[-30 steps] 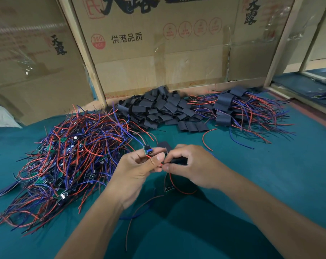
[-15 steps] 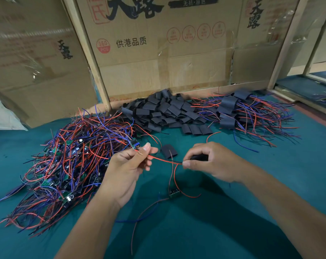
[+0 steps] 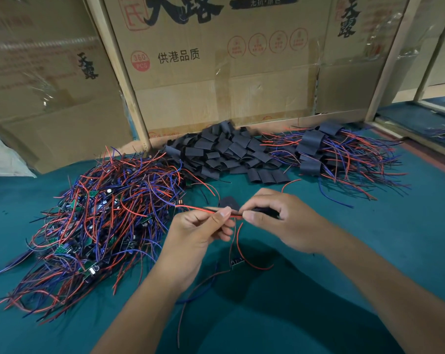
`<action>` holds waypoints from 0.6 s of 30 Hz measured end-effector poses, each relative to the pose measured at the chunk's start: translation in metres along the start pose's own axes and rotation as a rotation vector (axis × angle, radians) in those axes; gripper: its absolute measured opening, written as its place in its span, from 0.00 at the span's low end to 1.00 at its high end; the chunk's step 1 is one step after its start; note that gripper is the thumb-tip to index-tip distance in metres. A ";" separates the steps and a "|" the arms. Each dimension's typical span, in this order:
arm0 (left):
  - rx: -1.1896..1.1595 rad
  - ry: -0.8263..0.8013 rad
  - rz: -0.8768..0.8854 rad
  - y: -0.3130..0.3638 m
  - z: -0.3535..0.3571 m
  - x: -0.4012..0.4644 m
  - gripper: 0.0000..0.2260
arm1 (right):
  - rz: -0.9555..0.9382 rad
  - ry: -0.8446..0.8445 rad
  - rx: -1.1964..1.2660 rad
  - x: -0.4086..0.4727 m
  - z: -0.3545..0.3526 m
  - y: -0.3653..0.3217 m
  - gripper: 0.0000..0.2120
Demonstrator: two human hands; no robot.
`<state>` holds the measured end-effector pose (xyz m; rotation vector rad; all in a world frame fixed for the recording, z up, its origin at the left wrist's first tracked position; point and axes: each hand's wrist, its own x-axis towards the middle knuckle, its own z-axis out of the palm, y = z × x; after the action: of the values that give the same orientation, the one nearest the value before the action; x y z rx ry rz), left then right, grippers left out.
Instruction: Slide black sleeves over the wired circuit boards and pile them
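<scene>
— What had moved since a moment before?
— The two hands had drawn closer together, and the red wire [image 3: 206, 210] between them lay nearly level instead of slanting.
— And on the left?
— A heap of bare boards [image 3: 94, 226] with red and blue wires lay on the green worktop [image 3: 369, 251], untouched.
— The left hand?
— The left hand [image 3: 198, 233] pinched the red wire between thumb and forefinger.
— And the right?
— The right hand [image 3: 275, 221] gripped a black sleeve [image 3: 266, 211], fingers curled round it, the wire entering at its left end. More wire hung below the hands to a small board [image 3: 238, 262] on the worktop.
— Behind them?
— Loose sleeves [image 3: 224, 154] were piled against a cardboard box [image 3: 224, 72]. To the right lay the sleeved pile [image 3: 331, 152], wires fanning outward.
</scene>
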<state>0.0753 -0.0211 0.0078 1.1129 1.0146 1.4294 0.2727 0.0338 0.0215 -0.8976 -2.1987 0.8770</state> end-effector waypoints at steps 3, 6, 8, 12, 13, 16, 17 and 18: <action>-0.054 0.043 -0.028 0.004 -0.002 0.001 0.09 | 0.049 -0.089 0.003 -0.003 -0.010 0.003 0.13; -0.083 0.057 -0.040 0.006 -0.003 0.002 0.09 | 0.072 -0.105 -0.125 -0.003 -0.014 0.010 0.14; -0.083 0.055 -0.040 0.007 -0.002 0.002 0.08 | 0.084 -0.097 -0.245 -0.002 -0.011 0.015 0.13; -0.082 0.069 -0.047 0.008 -0.005 0.002 0.07 | 0.136 -0.149 -0.431 0.001 0.000 0.027 0.10; -0.079 0.070 -0.047 0.008 -0.005 0.003 0.07 | 0.138 -0.158 -0.450 0.001 0.000 0.029 0.10; -0.074 0.063 -0.053 0.008 -0.006 0.002 0.07 | 0.131 -0.231 -0.462 -0.001 -0.012 0.033 0.13; -0.072 0.059 -0.054 0.008 -0.005 0.002 0.07 | 0.139 -0.286 -0.451 -0.003 -0.019 0.035 0.17; -0.071 0.055 -0.055 0.008 -0.005 0.001 0.07 | 0.162 -0.344 -0.429 -0.005 -0.027 0.037 0.22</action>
<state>0.0682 -0.0209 0.0145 0.9929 1.0175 1.4475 0.3088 0.0598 0.0086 -1.2131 -2.7066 0.6799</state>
